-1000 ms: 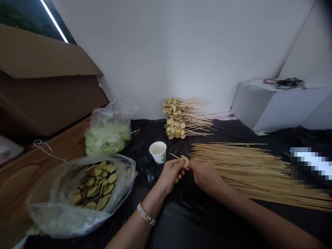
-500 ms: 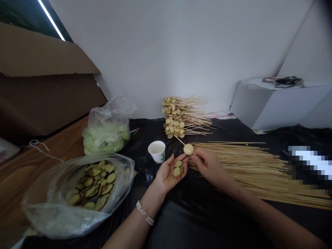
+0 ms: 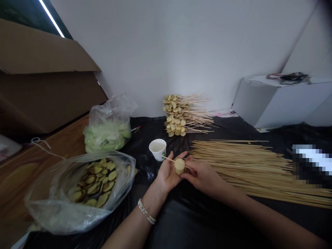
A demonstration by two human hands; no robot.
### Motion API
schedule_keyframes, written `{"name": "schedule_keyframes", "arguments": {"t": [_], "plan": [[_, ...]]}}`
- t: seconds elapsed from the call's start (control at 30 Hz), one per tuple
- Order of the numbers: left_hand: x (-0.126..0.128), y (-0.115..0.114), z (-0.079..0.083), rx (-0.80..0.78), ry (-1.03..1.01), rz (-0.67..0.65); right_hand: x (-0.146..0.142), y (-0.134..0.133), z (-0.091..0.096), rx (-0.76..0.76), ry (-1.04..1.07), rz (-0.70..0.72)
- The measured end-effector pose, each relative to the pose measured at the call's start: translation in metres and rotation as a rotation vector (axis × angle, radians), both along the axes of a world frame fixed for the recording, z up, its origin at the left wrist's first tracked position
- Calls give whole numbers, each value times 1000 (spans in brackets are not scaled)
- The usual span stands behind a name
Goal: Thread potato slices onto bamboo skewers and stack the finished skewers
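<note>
My right hand (image 3: 198, 173) pinches a thin wooden skewer (image 3: 168, 158) that carries a round potato slice (image 3: 179, 164). The skewer slants up to the left, its free end close to the paper cup (image 3: 157, 150). Palm up, my left hand (image 3: 167, 173) cups loose potato slices (image 3: 181, 171), mostly hidden behind the skewered one, its fingers loosely extended. A beaded bracelet is on the left wrist. To the left, an open clear plastic bag (image 3: 121, 199) holds many more potato slices (image 3: 96, 180).
Bare wooden skewers (image 3: 241, 166) lie in a wide bundle at right. Finished potato skewers (image 3: 176, 117) are stacked by the wall. A tied bag of pale green vegetable pieces (image 3: 109, 135) stands behind the open bag. A cardboard box (image 3: 46, 100) is at left, a white box (image 3: 282, 100) at right.
My right hand has lowered the skewer and its slice toward my left palm, over the loose slices there. The skewer's free end now points toward the cup. The view has shifted slightly.
</note>
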State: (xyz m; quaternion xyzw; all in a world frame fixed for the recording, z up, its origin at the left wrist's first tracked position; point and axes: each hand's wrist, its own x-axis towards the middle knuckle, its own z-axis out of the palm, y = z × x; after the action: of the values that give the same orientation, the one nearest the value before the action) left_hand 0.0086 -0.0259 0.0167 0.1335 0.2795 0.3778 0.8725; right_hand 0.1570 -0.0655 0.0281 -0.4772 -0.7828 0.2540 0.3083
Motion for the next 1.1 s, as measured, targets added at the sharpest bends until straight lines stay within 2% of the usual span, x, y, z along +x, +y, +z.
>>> {"name": "schedule_keyframes", "arguments": {"t": [0.13,0.33,0.5,0.57,0.67,0.77,0.93,1.1], "plan": [[2,-3,2,-28,-28,-18,1,2,-1,35,12,-11],[5,-7,7,-58,-53,-43,12,15,-2,17,107,-125],[6,-7,6,-82,41,-60,22,24,-4,-20,176,-151],[7,-8,4,-47,144,-18,22,25,-5,-25,184,-172],[10,-10,2,110,311,74,22,25,-6,-29,182,-174],[11,-10,2,212,379,129,23,25,-5,-45,169,-149],[4,-2,4,89,291,206,37,28,10,-18,110,-77],[-4,8,2,-87,195,265,59,29,28,-38,-81,11]]}}
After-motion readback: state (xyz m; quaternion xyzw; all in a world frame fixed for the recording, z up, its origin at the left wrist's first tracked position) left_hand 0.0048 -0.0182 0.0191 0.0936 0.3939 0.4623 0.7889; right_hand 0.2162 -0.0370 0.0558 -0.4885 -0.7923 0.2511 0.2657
